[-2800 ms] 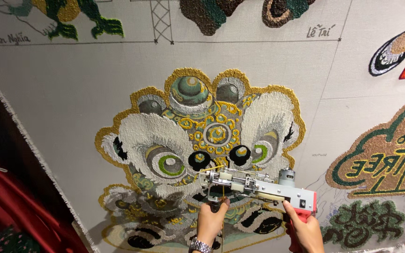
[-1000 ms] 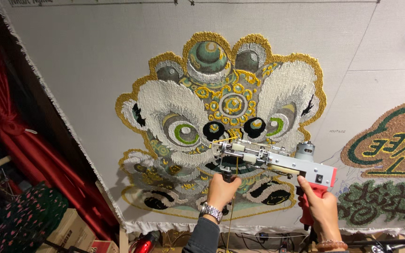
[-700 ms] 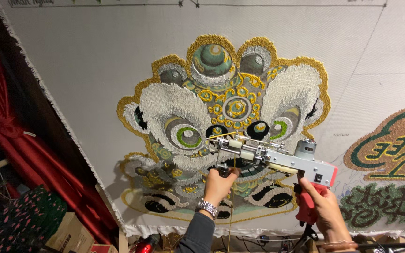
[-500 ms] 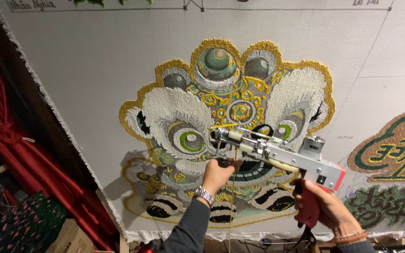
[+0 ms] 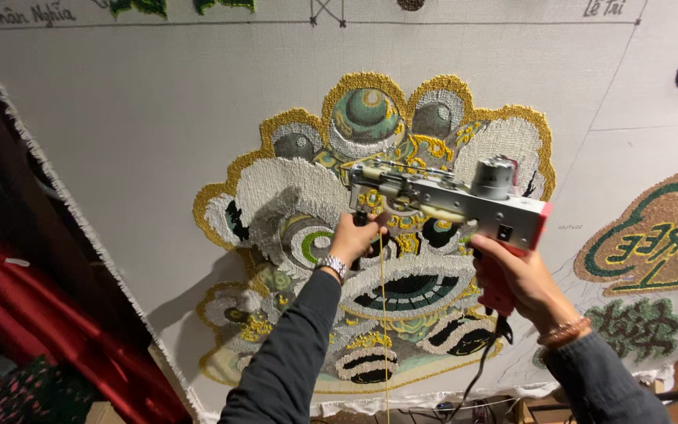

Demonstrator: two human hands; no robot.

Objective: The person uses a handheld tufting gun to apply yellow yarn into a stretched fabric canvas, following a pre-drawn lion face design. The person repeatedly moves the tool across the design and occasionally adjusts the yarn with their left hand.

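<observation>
A tufting gun (image 5: 449, 202) with a grey metal body and a red grip is held against a stretched white cloth (image 5: 143, 126). My left hand (image 5: 356, 237) grips its front handle under the needle end. My right hand (image 5: 515, 276) is wrapped around the red rear grip. The gun's tip rests on a tufted lion-head design (image 5: 292, 188) in white, gold, green and black, near its middle. A yellow yarn strand (image 5: 384, 330) hangs straight down from the gun. A black power cord (image 5: 486, 357) drops from the grip.
A green and gold tufted emblem (image 5: 657, 243) lies at the right, with a dark green tufted patch (image 5: 636, 326) below it. A red curtain (image 5: 33, 322) hangs at the lower left, beside the cloth's frayed edge. More tufted pieces show along the top edge.
Both hands and the gun have risen from the lion's mouth area to its forehead. The view has come closer and shifted, so the design fills more of the frame.
</observation>
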